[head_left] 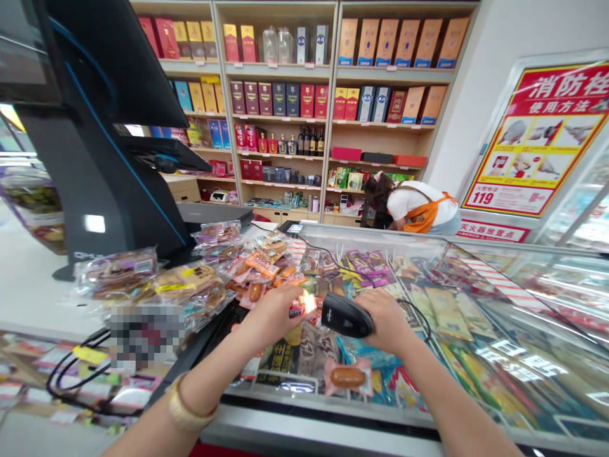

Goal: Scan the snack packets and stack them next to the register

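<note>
My right hand (386, 319) is wrapped round the handle of a black barcode scanner (345, 316), whose head faces left. Between the fingers of my left hand (273, 311) is a small wrapped snack (297, 310) with red on it, mostly hidden by the fingers. Bright light from the scanner falls on the snack's right end, and a narrow gap separates the two. Below my hands, a single packaged sausage (347, 377) lies on the freezer's glass top. A pile of small packaged sausages (261, 264) sits just beyond my left hand.
Several bagged breads (183, 284) lie on the left by a checkout terminal (102, 146). The chest freezer (380, 236) holds colourful ice-cream packs under glass. A cable (419, 314) runs near my right hand. Behind, a person in an orange apron (423, 216) bends beside shelves of boxes (278, 72).
</note>
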A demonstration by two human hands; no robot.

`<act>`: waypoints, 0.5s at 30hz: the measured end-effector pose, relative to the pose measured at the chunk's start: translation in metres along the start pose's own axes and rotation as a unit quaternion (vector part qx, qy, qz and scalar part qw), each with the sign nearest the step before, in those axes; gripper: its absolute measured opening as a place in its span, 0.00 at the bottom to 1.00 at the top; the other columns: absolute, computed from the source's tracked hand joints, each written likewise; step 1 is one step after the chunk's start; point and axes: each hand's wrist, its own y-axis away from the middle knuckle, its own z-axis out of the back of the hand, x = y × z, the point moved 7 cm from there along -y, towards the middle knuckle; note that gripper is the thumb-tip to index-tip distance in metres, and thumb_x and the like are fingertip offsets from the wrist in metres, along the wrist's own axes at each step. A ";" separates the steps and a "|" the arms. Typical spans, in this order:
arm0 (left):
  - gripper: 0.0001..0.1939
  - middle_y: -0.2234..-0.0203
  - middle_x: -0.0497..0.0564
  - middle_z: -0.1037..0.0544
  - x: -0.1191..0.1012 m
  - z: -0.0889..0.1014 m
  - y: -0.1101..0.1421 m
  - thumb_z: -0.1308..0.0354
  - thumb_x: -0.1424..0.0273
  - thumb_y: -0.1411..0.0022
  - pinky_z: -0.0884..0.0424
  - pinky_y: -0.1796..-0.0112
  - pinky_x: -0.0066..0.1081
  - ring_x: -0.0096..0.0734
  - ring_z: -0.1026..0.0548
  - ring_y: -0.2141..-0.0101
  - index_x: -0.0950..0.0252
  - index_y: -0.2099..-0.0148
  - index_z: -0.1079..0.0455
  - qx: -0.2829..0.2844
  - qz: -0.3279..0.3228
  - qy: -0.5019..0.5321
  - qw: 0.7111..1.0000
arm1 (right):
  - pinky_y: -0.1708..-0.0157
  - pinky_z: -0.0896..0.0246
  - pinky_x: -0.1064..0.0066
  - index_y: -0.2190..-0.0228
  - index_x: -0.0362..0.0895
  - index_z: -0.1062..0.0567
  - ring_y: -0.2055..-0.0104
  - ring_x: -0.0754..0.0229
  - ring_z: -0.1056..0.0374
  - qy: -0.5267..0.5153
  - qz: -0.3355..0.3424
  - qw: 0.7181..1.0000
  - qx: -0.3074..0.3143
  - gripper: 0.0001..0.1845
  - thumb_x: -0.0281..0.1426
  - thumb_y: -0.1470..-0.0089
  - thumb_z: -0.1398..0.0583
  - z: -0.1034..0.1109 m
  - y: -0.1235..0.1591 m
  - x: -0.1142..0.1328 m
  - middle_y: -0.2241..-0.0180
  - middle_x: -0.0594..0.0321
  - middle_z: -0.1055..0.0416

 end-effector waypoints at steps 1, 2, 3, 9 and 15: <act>0.14 0.58 0.54 0.20 0.000 -0.001 0.000 0.36 0.73 0.46 0.30 0.54 0.34 0.39 0.23 0.57 0.64 0.55 0.28 0.000 0.001 0.002 1.000 | 0.65 0.50 0.66 0.68 0.45 0.27 0.68 0.58 0.34 0.000 -0.001 1.000 -0.008 0.12 0.30 0.60 0.41 0.001 0.001 -0.002 0.72 0.61 0.28; 0.15 0.59 0.54 0.20 -0.001 -0.004 0.000 0.35 0.73 0.46 0.29 0.55 0.34 0.39 0.23 0.57 0.64 0.55 0.28 0.002 0.002 0.007 1.000 | 0.65 0.50 0.66 0.67 0.45 0.27 0.67 0.57 0.33 0.001 -0.003 1.000 -0.018 0.13 0.30 0.60 0.41 0.002 0.002 -0.005 0.71 0.60 0.27; 0.16 0.59 0.53 0.20 -0.003 -0.008 -0.001 0.35 0.73 0.46 0.29 0.55 0.34 0.39 0.23 0.57 0.64 0.54 0.28 0.006 0.003 0.014 1.000 | 0.64 0.49 0.66 0.66 0.44 0.27 0.67 0.57 0.33 0.004 -0.006 1.000 -0.029 0.13 0.30 0.59 0.41 0.004 0.003 -0.008 0.70 0.59 0.26; 0.16 0.59 0.55 0.21 -0.033 -0.052 -0.016 0.41 0.76 0.45 0.29 0.54 0.35 0.40 0.23 0.56 0.65 0.52 0.30 0.057 -0.011 0.058 0.997 | 0.66 0.46 0.65 0.65 0.44 0.27 0.68 0.56 0.33 0.040 -0.012 0.994 -0.103 0.12 0.33 0.54 0.42 0.017 0.012 -0.026 0.71 0.58 0.27; 0.22 0.46 0.57 0.29 -0.047 -0.045 -0.005 0.39 0.72 0.44 0.31 0.47 0.40 0.42 0.29 0.47 0.60 0.46 0.31 -0.004 -0.074 0.046 0.996 | 0.67 0.45 0.66 0.69 0.45 0.28 0.69 0.56 0.33 0.061 -0.023 0.991 -0.112 0.07 0.32 0.53 0.44 0.020 0.014 -0.031 0.72 0.59 0.27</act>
